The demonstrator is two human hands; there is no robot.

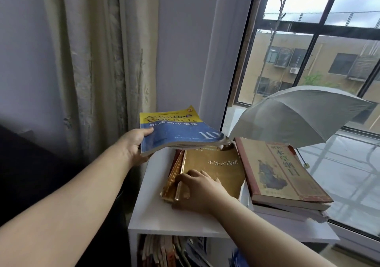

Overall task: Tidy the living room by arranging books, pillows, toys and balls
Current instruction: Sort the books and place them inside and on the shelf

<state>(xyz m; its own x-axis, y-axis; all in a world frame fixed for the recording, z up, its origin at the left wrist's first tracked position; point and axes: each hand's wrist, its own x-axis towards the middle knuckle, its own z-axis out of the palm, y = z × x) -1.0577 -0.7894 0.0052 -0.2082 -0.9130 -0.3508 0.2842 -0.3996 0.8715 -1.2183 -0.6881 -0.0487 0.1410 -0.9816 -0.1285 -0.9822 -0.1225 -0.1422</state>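
My left hand [134, 143] grips the left edge of a blue and yellow English textbook [178, 131], lifted and tilted above a small pile of books. Topmost in that pile is a gold-covered book [218, 164], lying on a white shelf unit [156, 215]. My right hand [201, 188] rests on the gold book's near left corner, thumb against the pile's edge, fingers spread over the cover. To the right lies a thick tan book with a red border [281, 174], stacked on other books.
An open grey umbrella [298, 112] stands on the window sill just behind the tan book. Beige curtains [92, 61] hang at the left. More books [174, 252] fill the shelf compartment below. A large window [329, 61] fills the right.
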